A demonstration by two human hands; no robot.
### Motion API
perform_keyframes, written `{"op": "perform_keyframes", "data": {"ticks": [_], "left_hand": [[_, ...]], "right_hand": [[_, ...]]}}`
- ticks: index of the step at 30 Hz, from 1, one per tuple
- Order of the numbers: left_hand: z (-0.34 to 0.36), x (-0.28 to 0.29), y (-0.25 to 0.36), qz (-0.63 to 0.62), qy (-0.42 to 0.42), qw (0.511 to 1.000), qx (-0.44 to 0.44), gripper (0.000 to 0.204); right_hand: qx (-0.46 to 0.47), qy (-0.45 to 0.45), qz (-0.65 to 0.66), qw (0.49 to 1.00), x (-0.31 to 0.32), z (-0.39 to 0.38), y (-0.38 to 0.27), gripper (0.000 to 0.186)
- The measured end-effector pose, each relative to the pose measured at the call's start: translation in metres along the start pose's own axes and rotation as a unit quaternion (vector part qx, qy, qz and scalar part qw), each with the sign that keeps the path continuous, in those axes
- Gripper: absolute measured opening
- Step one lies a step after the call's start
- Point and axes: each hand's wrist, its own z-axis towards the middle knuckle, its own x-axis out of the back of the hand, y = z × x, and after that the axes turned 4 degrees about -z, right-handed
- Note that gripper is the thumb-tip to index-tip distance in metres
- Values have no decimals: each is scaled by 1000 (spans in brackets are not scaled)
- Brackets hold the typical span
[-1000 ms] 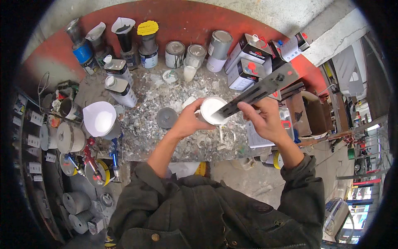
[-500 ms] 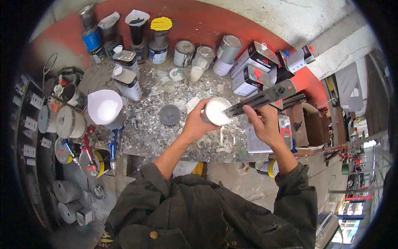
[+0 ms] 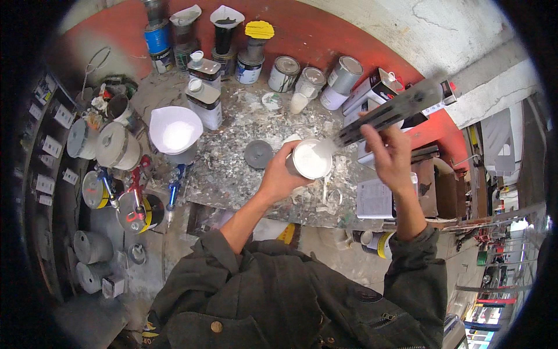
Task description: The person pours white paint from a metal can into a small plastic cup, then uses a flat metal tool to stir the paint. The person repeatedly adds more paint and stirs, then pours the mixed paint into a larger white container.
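Note:
My left hand [image 3: 282, 180] is closed round a small cup [image 3: 311, 158] of white liquid, held over the paint-spattered bench. My right hand [image 3: 388, 152] grips a long, dark, slotted mixing stick [image 3: 389, 113], which slants from upper right down to the cup; its white-coated end is at the cup's right rim. A grey round lid [image 3: 257, 153] lies just left of the cup. A larger container of white liquid with a paper funnel [image 3: 176, 128] stands further left. Behind the cup are a small cup with pale contents [image 3: 300, 102] and a white patch or lid [image 3: 271, 101].
Several paint cans [image 3: 285, 74] line the red wall, with solvent tins [image 3: 203, 104] left and more tins [image 3: 372, 93] right. Spray guns [image 3: 136, 192] hang at the left beside buckets [image 3: 118, 145] and a shelf rack [image 3: 43, 151]. A cardboard box [image 3: 442, 189] sits right of the bench [image 3: 232, 198].
The stick has moved upward in my right hand, its end rising from inside the cup to its right rim. Both hands and the bench appear further right in the view.

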Motion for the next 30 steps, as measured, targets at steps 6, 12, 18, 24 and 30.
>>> {"op": "perform_keyframes", "data": {"ticks": [6,12,18,24,30], "left_hand": [[-9,23,-1,-24,29,999,-1,84],[-21,48,0,38,40,998,-21,82],[-33,76,6,36,31,999,-10,83],[-37,100,7,7,31,999,-21,83],[-39,114,5,8,8,1000,-3,82]], "right_hand": [[12,-95,12,995,-41,-24,-23,29],[-31,9,133,991,-48,-14,-61,29],[-39,24,105,993,-69,2,-56,15],[-129,-75,156,976,-109,-23,-61,16],[-114,-96,285,947,-106,-15,-86,12]]}}
